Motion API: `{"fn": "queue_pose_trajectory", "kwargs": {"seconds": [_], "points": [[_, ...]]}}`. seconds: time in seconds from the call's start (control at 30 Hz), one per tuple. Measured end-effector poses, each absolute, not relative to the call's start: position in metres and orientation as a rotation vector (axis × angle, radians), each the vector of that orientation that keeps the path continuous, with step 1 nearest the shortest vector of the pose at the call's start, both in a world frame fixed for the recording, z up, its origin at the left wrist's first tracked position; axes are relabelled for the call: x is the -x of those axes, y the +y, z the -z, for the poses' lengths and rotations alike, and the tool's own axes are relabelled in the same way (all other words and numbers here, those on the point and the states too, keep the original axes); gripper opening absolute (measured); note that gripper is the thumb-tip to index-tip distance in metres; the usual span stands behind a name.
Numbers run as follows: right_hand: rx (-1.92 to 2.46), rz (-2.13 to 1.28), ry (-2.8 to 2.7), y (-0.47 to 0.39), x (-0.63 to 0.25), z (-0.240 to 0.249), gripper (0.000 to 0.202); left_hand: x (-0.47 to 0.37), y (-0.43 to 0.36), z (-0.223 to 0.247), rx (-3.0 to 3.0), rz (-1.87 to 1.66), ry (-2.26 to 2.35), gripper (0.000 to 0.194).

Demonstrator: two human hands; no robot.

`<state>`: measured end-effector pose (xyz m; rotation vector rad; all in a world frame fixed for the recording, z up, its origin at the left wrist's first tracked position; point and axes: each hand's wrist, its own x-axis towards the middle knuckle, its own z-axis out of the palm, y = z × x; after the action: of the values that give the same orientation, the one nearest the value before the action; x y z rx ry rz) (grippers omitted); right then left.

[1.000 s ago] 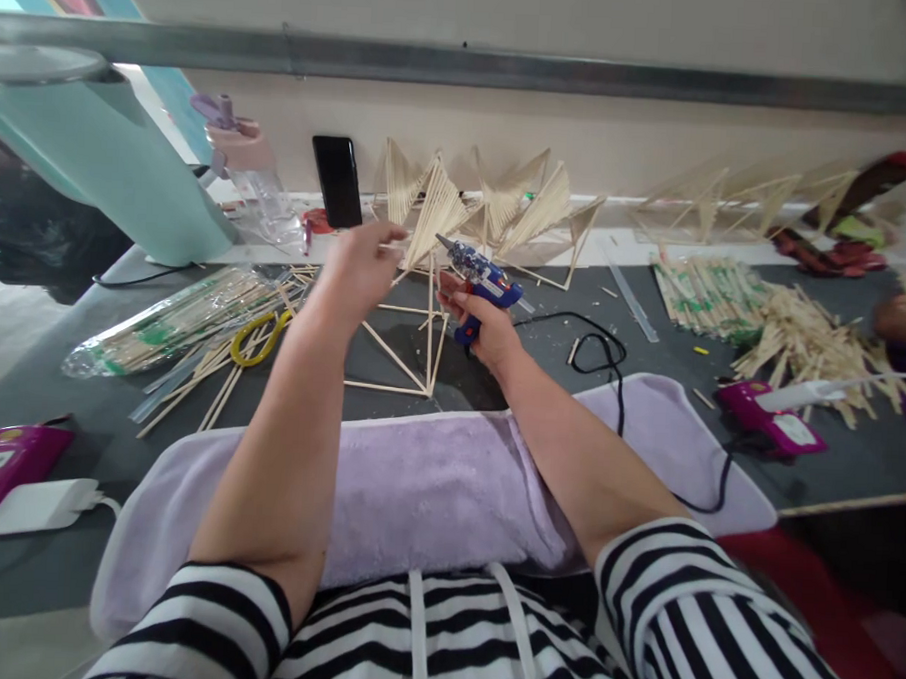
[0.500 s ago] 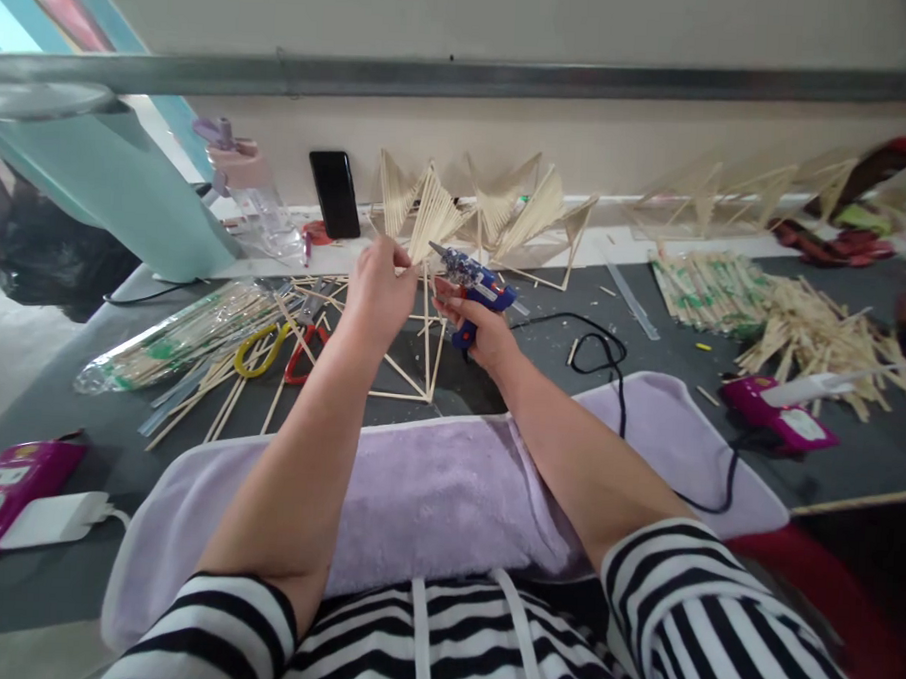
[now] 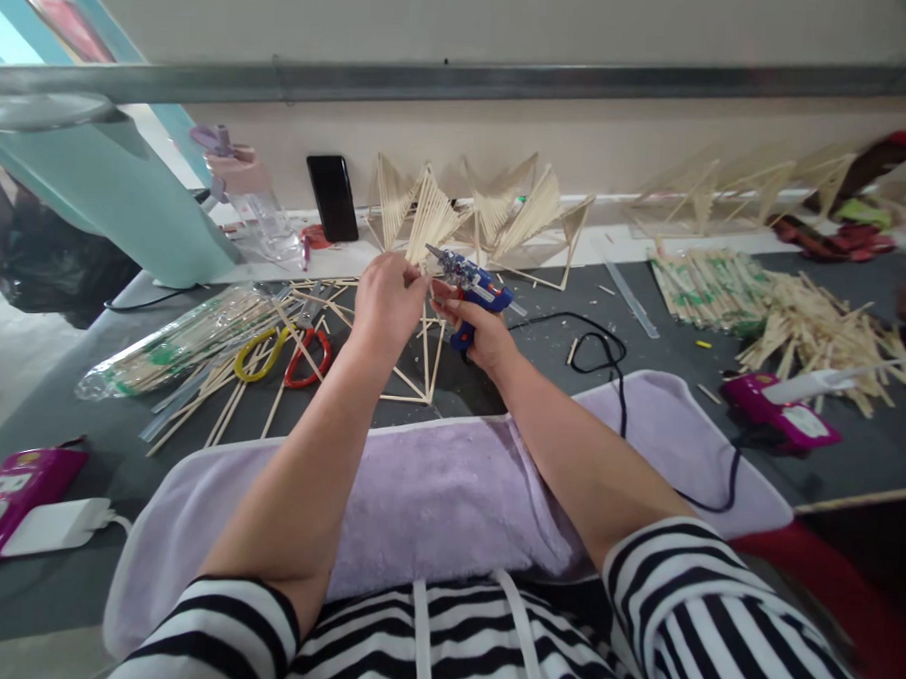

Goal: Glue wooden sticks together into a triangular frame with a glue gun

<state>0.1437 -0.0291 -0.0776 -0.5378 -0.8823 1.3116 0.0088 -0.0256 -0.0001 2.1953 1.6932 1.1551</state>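
Note:
A blue hot glue gun is gripped in my right hand, its nozzle pointing left and away from me. Just left of the nozzle, my left hand is closed in a pinch, fingertips close to my right fingers; what it pinches is too small and hidden to make out. Beneath both hands a frame of thin wooden sticks lies on the table, partly covered by my left arm. Behind them, finished-looking stick structures with fanned rows of sticks stand against the wall.
Left of my arm lie scissors with red and yellow handles, loose sticks and a plastic-wrapped stick bundle. A phone leans on the wall beside a bottle. A black cord loops at right, near a stick pile and purple power strip.
My left hand has moved slightly right and nearer to me, toward my right fingers. The glue gun stays in my right hand, almost unmoved.

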Motion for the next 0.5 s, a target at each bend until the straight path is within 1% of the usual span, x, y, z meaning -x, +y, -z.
{"fn": "queue_pose_trajectory", "kwargs": {"seconds": [0.1, 0.23, 0.33, 0.43, 0.5], "points": [[0.560, -1.310, -0.883, -0.030, -0.144, 0.077, 0.027, -0.010, -0.027, -0.002, -2.152, -1.138, 1.717, 0.013], [0.539, -1.306, -0.904, -0.030, -0.144, 0.077, 0.023, -0.009, -0.029, -0.005, -2.098, -1.124, 1.727, 0.010], [0.520, -1.307, -0.907, -0.028, -0.144, 0.079, 0.025, -0.005, -0.025, -0.003, -2.070, -1.193, 1.676, 0.008], [0.531, -1.307, -0.898, -0.027, -0.145, 0.082, 0.027, 0.002, -0.016, 0.003, -2.043, -1.298, 1.505, 0.029], [0.533, -1.313, -0.900, -0.026, -0.145, 0.082, 0.027, 0.005, -0.011, 0.005, -2.032, -1.329, 1.434, 0.037]]}}
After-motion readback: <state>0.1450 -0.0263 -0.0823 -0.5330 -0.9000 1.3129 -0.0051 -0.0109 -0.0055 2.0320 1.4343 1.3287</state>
